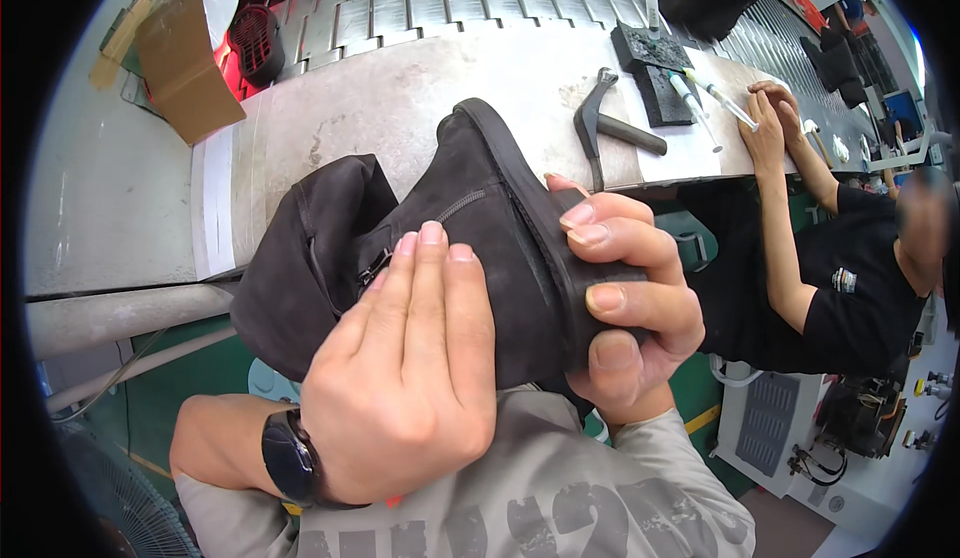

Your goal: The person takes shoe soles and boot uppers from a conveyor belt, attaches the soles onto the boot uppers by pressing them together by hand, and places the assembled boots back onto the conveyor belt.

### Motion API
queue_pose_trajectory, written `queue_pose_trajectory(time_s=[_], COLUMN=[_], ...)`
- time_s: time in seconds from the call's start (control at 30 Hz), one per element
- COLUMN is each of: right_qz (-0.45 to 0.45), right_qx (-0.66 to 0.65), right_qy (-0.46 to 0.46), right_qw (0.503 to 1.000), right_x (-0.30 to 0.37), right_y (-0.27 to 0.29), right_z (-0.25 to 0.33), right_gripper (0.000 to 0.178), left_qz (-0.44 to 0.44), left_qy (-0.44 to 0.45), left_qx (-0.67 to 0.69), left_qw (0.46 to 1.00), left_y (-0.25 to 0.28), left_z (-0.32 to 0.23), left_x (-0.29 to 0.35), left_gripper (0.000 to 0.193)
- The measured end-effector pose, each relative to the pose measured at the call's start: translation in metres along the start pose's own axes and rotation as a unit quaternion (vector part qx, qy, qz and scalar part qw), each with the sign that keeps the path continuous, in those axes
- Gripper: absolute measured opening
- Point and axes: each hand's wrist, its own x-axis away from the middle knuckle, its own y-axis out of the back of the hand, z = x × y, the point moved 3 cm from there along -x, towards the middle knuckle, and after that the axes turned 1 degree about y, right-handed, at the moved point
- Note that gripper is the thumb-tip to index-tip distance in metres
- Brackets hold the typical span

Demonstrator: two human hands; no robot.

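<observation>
A black suede-like boot (415, 198) with a side zipper is held up in front of me, its soft shaft to the left and its dark sole edge to the right. My right hand (640, 303) wraps round the sole side, fingers bent over the edge and thumb below. Across the boot's side lies my left hand (410, 368), its fingers stretched out together on the material. Just beside those fingertips is the metal zipper pull (374, 264). Part of my left thumb is hidden, so I cannot tell whether it touches the pull.
Beyond the boot are a pale worktable (400, 88) and a slatted metal conveyor (440, 3). A hammer (610, 123), a black block (655, 68) and several syringes (695, 108) lie at right. A cardboard box (185, 63) stands at left. A co-worker (830, 258) sits to the right.
</observation>
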Motion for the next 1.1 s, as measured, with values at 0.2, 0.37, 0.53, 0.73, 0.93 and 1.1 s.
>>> queue_pose_trajectory(time_s=[0.2, 0.37, 0.53, 0.73, 0.93, 1.1], right_qz=[0.044, 0.032, 0.038, 0.118, 0.13, 0.141], right_qx=[0.001, -0.01, -0.015, 0.067, 0.138, 0.303], right_qy=[-0.015, -0.018, -0.031, -0.056, 0.109, -0.013], right_qw=[0.999, 0.999, 0.999, 0.989, 0.976, 0.942], right_x=[0.001, 0.004, -0.001, -0.026, -0.05, 0.022], right_y=[0.001, -0.001, -0.001, 0.001, -0.009, -0.018], right_z=[0.002, 0.0, 0.0, 0.01, -0.033, -0.115], right_gripper=[0.023, 0.022, 0.017, 0.026, 0.032, 0.087], left_qz=[0.03, 0.036, 0.029, 0.033, -0.01, -0.065], left_qy=[-0.028, -0.052, -0.065, -0.085, -0.073, 0.028], left_qx=[0.008, 0.038, 0.034, 0.032, 0.061, 0.139], left_qw=[0.999, 0.997, 0.997, 0.995, 0.995, 0.988], left_y=[0.003, 0.002, 0.001, 0.004, -0.01, -0.148], left_z=[0.003, 0.009, 0.013, 0.021, 0.063, 0.098], left_x=[0.002, -0.003, -0.008, -0.015, -0.02, 0.025], left_gripper=[0.033, 0.025, 0.019, 0.026, 0.057, 0.092])
